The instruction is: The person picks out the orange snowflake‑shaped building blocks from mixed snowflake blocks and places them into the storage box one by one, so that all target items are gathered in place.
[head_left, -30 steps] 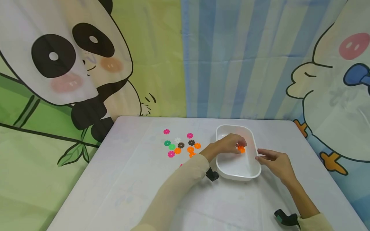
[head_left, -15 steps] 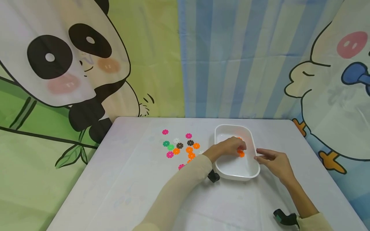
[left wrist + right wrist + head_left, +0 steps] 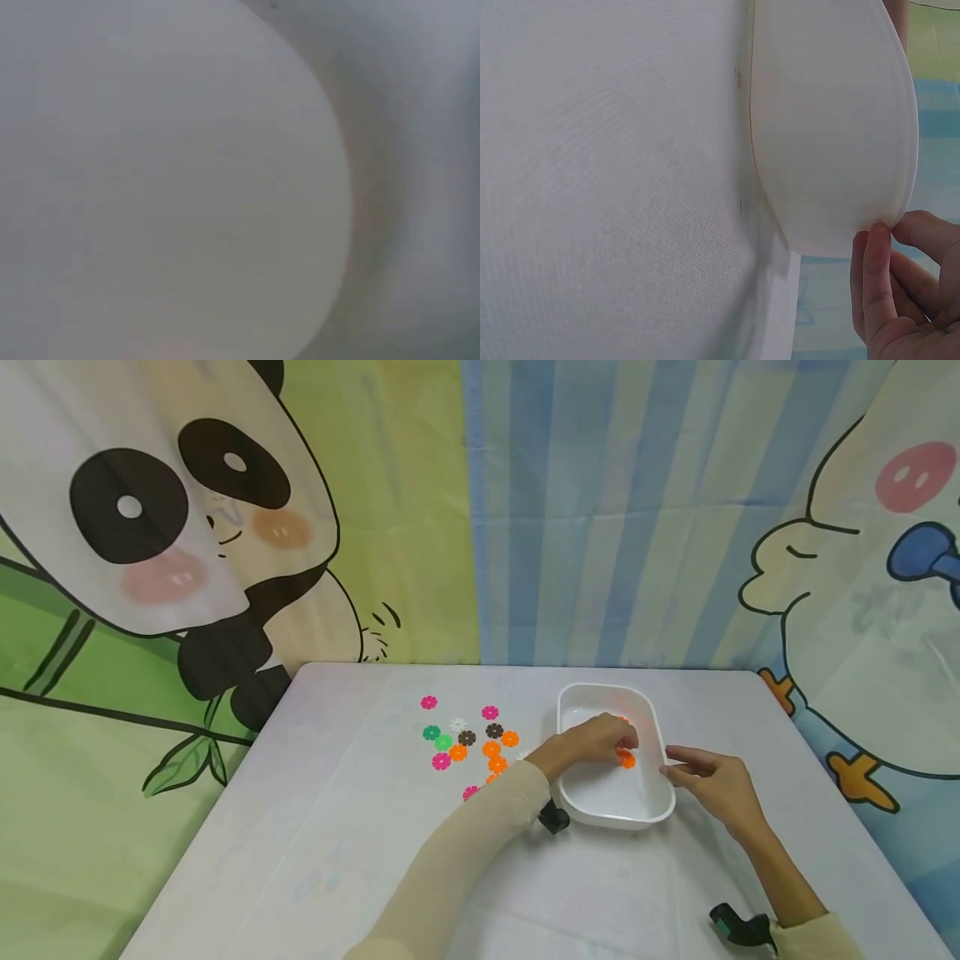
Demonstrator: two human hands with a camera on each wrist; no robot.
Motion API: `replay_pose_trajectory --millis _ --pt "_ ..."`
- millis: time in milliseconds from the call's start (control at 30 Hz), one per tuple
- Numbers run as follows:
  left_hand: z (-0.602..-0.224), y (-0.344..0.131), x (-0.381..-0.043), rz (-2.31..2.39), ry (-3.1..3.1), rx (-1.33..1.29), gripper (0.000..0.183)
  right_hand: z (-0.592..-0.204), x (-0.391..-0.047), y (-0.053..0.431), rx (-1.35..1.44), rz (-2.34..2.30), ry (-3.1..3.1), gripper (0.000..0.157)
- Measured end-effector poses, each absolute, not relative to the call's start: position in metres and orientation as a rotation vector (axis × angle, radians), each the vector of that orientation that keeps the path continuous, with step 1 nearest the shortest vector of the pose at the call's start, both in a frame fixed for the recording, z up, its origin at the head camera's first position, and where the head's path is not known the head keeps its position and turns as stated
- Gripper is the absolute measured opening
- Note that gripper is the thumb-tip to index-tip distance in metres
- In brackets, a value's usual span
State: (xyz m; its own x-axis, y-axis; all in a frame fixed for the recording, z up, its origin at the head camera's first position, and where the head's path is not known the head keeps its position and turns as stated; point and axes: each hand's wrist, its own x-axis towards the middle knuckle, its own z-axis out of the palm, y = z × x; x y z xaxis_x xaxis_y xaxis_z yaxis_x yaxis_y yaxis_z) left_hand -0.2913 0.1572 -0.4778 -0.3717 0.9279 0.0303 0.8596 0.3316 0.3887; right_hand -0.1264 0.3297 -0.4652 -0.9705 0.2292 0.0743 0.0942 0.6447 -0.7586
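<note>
White sheeting covers the table (image 3: 300, 860), a pale ground on which each small coloured piece shows up well. Nearest, a black device (image 3: 741, 927) sits by the right cuff (image 3: 817, 935), probably worn there to watch that hand. The left sleeve (image 3: 457, 847) slants across the cloth, since the left arm has to reach over to the white box (image 3: 611, 820), which sits right of centre, handy for both hands.

At the box's right side, the right hand (image 3: 712, 781) keeps thumb and fingertips narrow, pinching the rim, I judge to steady it. The left hand (image 3: 596, 739) dips inside, fingers bent downward at an orange piece (image 3: 627, 759). Whether they pinch that piece or only touch it I cannot tell; the hand covers too much, and the left wrist's view is a pale blur. A sliver of orange shows just beyond the knuckles.

Left of the box, flower-shaped pieces lie flat on the cloth: a near pink one (image 3: 471, 793), orange ones (image 3: 491, 749), brown (image 3: 467, 738), green (image 3: 431, 732). Loosely spread, they should be easy to lift singly. Behind everything hang a panda-printed cloth (image 3: 412, 527) and blue stripes (image 3: 585, 510), perhaps screening off the room.
</note>
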Motion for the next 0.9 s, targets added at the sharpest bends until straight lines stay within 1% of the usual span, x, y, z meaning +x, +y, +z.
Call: replay_pose_trajectory --millis 200,367,533,700,900 --pt "-0.457 0.135 -0.300 0.713 2.393 1.555 0.030 -0.466 -0.127 0.323 -0.263 1.247 -2.707 0.062" --pt "-0.438 0.109 -0.311 1.031 2.322 1.418 0.033 -0.464 -0.125 0.325 -0.252 1.223 -2.704 0.060" --pt "-0.432 0.078 -0.324 1.239 2.340 1.330 0.038 -0.464 -0.125 0.329 -0.230 1.196 -2.700 0.059" --pt "-0.434 0.045 -0.334 1.232 2.425 1.284 0.043 -0.464 -0.124 0.328 -0.248 1.200 -2.706 0.061" --pt "-0.442 0.006 -0.335 1.114 2.395 1.220 0.040 -0.464 -0.123 0.325 -0.248 1.201 -2.705 0.061"
